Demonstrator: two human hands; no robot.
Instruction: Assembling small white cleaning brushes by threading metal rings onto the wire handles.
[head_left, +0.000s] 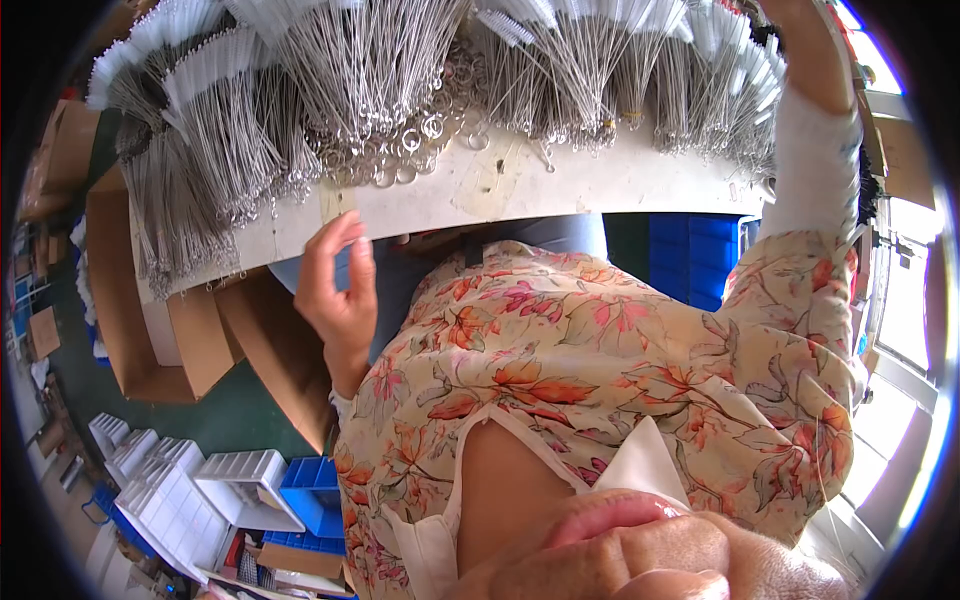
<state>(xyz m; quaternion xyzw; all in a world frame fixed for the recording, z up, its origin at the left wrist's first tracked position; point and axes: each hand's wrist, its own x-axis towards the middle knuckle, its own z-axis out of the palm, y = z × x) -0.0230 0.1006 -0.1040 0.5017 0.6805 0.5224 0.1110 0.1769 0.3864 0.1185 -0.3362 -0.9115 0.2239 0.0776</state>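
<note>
My left hand (338,285) is raised in front of the table's near edge, its fingers loosely bent and the thumb apart, with nothing in it. Close beyond it, metal rings (385,165) lie in a loose heap at the ends of wire-handled brushes (355,70) with white bristles. My right arm (825,75) reaches up past the right end of the table. The fingers of that hand are cut off by the upper edge, so its hold is hidden. Nearest to that arm is another bunch of the brushes (715,100).
The pale tabletop (440,195) carries several brush bundles, some (180,200) overhanging its left edge. Open cardboard boxes (205,345) stand below on the left. White bins (165,490) and a blue bin (315,495) are at lower left; blue crates (690,260) stand under the table.
</note>
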